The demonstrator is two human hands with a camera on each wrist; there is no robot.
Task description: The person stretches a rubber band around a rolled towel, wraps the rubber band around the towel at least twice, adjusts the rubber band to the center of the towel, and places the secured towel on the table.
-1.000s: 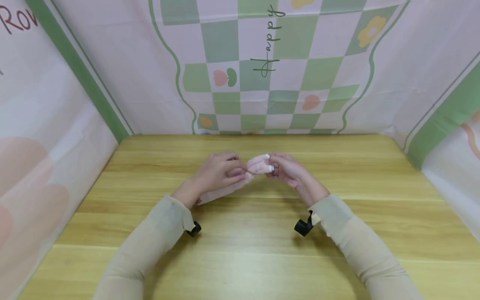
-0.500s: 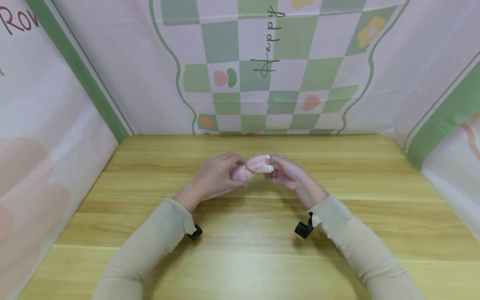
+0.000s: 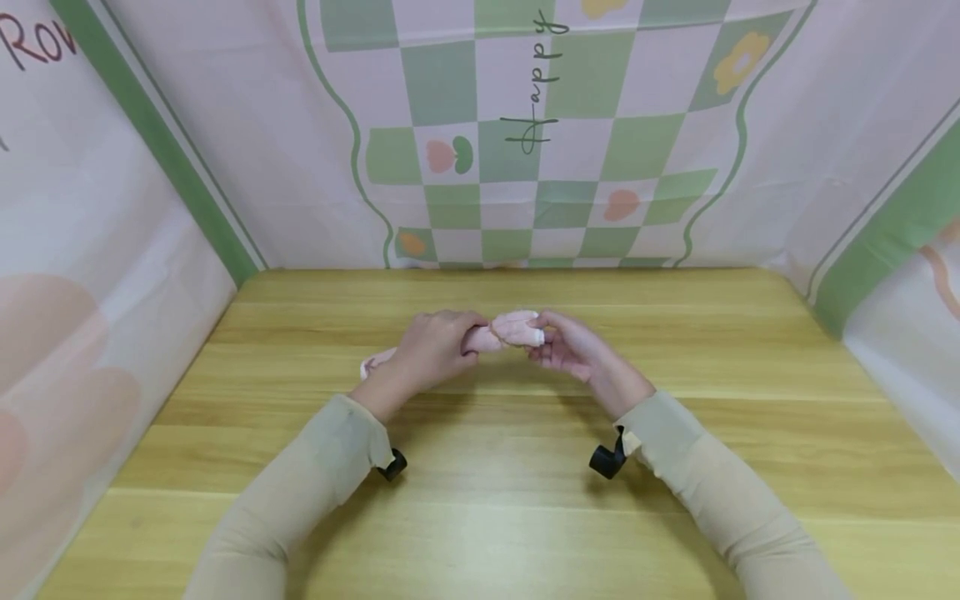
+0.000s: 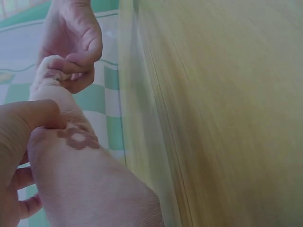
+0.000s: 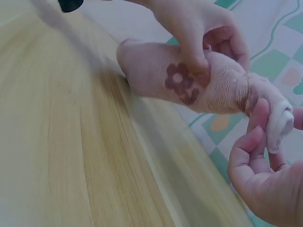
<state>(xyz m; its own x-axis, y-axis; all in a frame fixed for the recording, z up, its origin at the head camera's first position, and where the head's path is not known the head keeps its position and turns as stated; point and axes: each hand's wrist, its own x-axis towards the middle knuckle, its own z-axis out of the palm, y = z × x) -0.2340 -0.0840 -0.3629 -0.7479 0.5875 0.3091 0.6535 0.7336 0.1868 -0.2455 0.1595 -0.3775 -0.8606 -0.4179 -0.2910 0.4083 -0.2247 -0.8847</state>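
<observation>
A pink ribbed knit sock (image 3: 480,338) is held in the air between both hands, lying roughly crosswise. A brown flower pattern (image 5: 179,80) shows on its side. Around it, near the white-edged end, runs a thin brownish band (image 3: 501,335) that draws the fabric in. My left hand (image 3: 435,354) grips the sock along its middle, thumb on the near side and fingers behind. At the white-edged end, my right hand (image 3: 573,346) pinches the sock between thumb and fingers. Past my left wrist, the sock's other end (image 3: 375,363) sticks out.
The wooden table (image 3: 480,517) spreads below both hands. A checkered green-and-white cloth (image 3: 510,208) hangs behind it, with more printed cloth at both sides. Small black cameras (image 3: 392,464) sit at the wrists.
My left fingers have left the band and now wrap the sock's body. The sock's left end has swung up, from below my left wrist to beyond it. My right hand has barely moved.
</observation>
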